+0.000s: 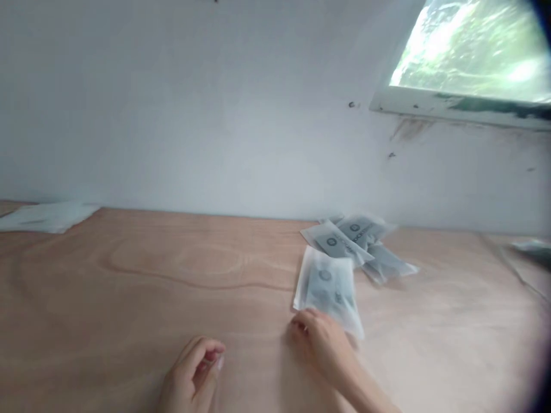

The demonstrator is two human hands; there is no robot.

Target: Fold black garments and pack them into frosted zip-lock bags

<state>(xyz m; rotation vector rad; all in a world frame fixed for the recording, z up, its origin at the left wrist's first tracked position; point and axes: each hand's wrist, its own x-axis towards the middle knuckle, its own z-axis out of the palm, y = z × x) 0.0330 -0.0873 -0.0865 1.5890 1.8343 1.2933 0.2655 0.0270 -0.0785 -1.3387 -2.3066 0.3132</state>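
Note:
My left hand (191, 373) is low in the frame, over the bare wooden table, fingers curled and thumb tip close to the index finger. Nothing shows between them. My right hand (321, 344) overlaps the lower edge of a frosted plastic bag (329, 287) with a grey, printed item inside. Its fingers are curled together, the tips just past the bag's lower left corner; blur and the angle hide whatever they may hold. Behind that bag lies a loose pile of similar printed packets (338, 241), some overlapping and lying at different angles.
A flat stack of whitish plastic sheets or bags (51, 218) lies at the table's far left. A white wall (193, 115) stands along the back edge of the wooden table (150, 304). A window (473, 51) is at upper right. Some blurred object (534, 249) sits at the right edge.

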